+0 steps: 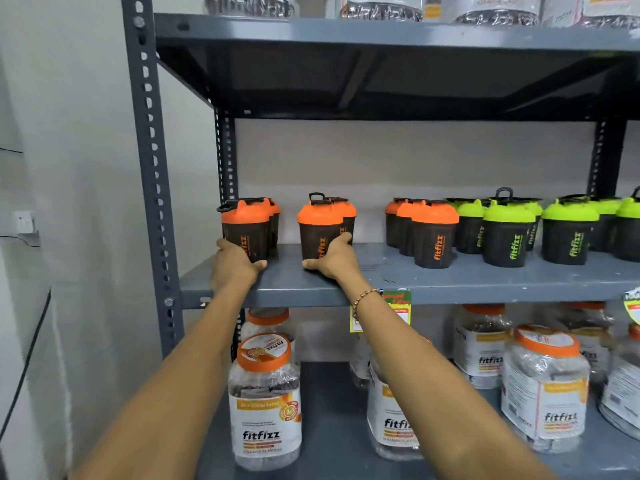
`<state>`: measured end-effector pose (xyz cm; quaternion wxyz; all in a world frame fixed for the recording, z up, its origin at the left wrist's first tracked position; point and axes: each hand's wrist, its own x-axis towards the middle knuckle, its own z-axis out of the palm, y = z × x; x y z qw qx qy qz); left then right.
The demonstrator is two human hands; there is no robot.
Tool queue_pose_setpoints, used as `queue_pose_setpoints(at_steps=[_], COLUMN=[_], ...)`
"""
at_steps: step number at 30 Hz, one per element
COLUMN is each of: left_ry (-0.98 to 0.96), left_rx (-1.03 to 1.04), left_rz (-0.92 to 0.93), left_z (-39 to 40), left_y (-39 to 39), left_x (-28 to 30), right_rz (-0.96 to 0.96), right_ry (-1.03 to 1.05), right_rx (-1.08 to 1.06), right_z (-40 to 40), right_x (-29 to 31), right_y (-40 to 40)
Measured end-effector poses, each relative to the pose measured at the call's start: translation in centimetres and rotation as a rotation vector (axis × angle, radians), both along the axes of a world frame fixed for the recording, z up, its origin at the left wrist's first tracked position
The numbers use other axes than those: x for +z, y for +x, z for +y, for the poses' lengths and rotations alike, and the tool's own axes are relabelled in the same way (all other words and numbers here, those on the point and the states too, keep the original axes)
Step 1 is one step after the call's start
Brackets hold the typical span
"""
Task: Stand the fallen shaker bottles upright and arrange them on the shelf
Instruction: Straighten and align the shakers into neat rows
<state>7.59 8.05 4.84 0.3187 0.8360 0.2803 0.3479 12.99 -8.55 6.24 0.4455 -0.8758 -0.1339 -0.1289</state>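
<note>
Black shaker bottles stand upright on the grey middle shelf (450, 282). My left hand (233, 263) grips the base of the leftmost orange-lidded shaker (246, 223). My right hand (334, 258) wraps the base of a second orange-lidded shaker (318, 226), a short gap to the right. More orange-lidded shakers stand behind each of them. Further right stands a cluster of orange-lidded shakers (433, 233), then several green-lidded shakers (507, 233). No shaker lies on its side in view.
The grey upright post (152, 168) of the rack is at the left, beside a white wall. Large clear jars with orange lids (265, 400) fill the shelf below. Wrapped jars (498, 8) sit on the top shelf. A price tag (398, 306) hangs from the shelf edge.
</note>
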Motion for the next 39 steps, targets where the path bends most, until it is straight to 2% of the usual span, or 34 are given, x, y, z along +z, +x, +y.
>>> queue_pose_setpoints(at_steps=[5,14,17,19,21,24,27,29,34,39], left_ry=[0.035,0.063,0.02,0.001,0.084,0.171,0.202,0.223,-0.09,-0.137], left_rx=[-0.001,-0.01,-0.031,0.01,0.101,0.085,-0.077,-0.192,-0.342,-0.256], left_rz=[0.04,0.088,0.076,0.042,-0.009,-0.087,0.001,0.049,0.012,0.009], left_z=[-0.2,-0.5,-0.6,-1.0,-1.8,-4.0,-7.5,-10.3,-14.7,-15.6], left_y=[0.0,-0.6,-0.9,-1.3,-1.9,-2.0,-0.9,0.1,2.6,4.0], left_x=[-0.1,0.1,0.4,0.5,0.0,-0.9,-0.6,0.1,1.3,1.0], right_rz=[-0.001,-0.02,-0.022,-0.004,0.006,-0.068,-0.176,-0.164,0.027,0.093], right_ry=[-0.012,-0.062,-0.057,-0.049,-0.025,0.083,0.163,0.162,0.063,0.012], right_rx=[-0.113,-0.109,-0.085,-0.061,-0.061,-0.21,-0.463,-0.55,-0.496,-0.335], right_z=[-2.7,-2.8,-2.8,-3.0,-3.8,-6.9,-11.9,-15.0,-18.4,-18.8], right_x=[0.0,-0.4,-0.2,-0.1,0.1,0.4,0.3,0.4,1.1,1.2], right_y=[1.0,0.9,0.6,0.3,0.1,-0.2,-0.2,0.2,2.1,3.9])
